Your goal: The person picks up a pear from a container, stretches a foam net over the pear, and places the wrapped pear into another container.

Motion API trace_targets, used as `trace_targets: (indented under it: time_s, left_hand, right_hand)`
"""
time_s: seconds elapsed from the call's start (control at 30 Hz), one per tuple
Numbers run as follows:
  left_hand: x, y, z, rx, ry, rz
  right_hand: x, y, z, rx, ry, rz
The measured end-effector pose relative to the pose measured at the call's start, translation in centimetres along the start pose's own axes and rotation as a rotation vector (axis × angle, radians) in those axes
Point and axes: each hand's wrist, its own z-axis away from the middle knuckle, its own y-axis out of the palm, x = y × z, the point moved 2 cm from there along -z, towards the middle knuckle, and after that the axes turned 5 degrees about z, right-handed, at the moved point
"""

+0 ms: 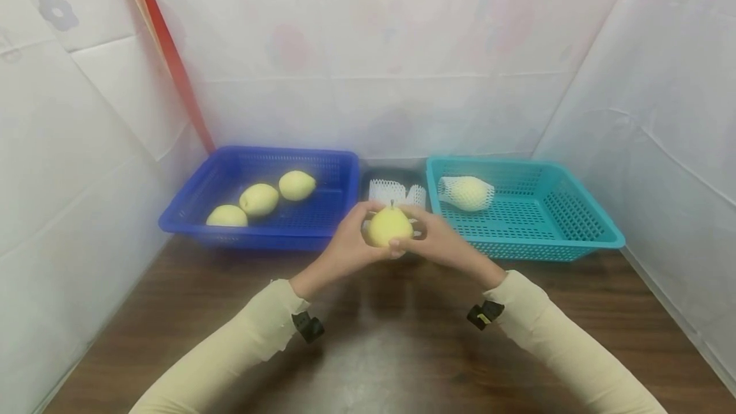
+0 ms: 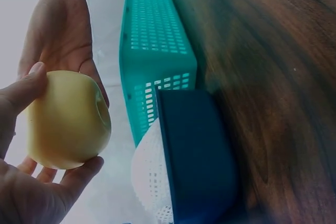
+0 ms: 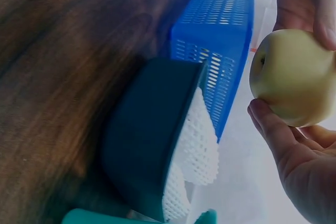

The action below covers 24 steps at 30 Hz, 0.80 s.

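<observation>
A yellow pear (image 1: 391, 227), stem upward in the head view, is held up between both hands over the middle of the table. My left hand (image 1: 347, 240) grips one side, its thumb and fingers curled round the fruit (image 2: 68, 121). From the other side my right hand (image 1: 441, 241) holds it too, thumb toward me and fingers behind (image 3: 302, 153). Just beyond the hands is a dark box (image 3: 152, 135) with white foam net sleeves (image 1: 386, 190) standing in it; the hands and pear partly cover them in the head view.
At the left a blue basket (image 1: 259, 232) contains three bare pears (image 1: 259, 199). On the right stands a teal basket (image 1: 592, 225) with one pear in a white foam net (image 1: 468, 193). White patterned sheeting (image 1: 368, 50) encloses the brown wooden table (image 1: 374, 350) at the back and sides.
</observation>
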Motion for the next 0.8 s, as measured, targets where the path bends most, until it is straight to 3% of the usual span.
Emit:
trace_targets:
  time_s: [0.27,0.43,0.8]
  left_hand:
    - [0.5,0.7,0.6,0.077,-0.034,0.033]
    - [1.3,1.1,1.1,0.091,-0.017,0.021]
    - [2.9,2.1,2.4,0.124,-0.028,-0.021]
  right_hand:
    - [-1.2,0.7,0.7,-0.017,0.033,0.007]
    - [-2.1,1.6,1.2,0.001,0.039,-0.036]
    - [-3.8,3.1,1.9,0.019,-0.003,0.004]
